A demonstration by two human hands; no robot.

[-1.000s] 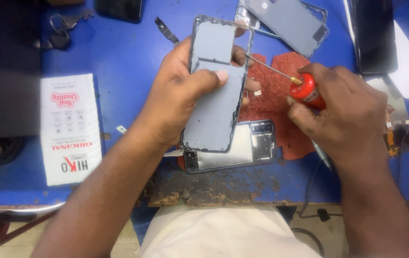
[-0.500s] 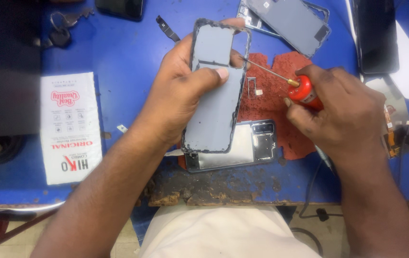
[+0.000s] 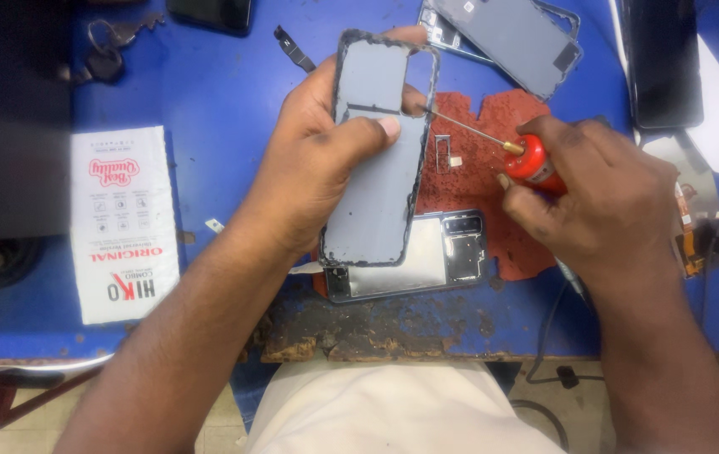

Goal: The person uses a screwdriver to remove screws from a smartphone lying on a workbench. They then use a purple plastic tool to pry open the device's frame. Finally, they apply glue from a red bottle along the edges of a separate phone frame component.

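Left hand (image 3: 313, 168) gripping grey phone back panel (image 3: 376, 160) above blue table (image 3: 216, 109), right hand (image 3: 599, 202) pressing red-handled screwdriver (image 3: 527, 160) tip against panel's right edge, opened phone (image 3: 439, 261) lying beneath.

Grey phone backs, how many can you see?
2: one grey phone back held in the left hand, another lying at the bench's top edge. More may be hidden.

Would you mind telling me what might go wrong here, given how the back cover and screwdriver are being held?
The red-handled screwdriver in the right hand has its tip at the edge of the phone back cover, right beside the left hand fingers; a slip could jab them. The cover is held in the air by one hand, so levering might bend or crack it. Small loose parts on the red mat could be knocked away.
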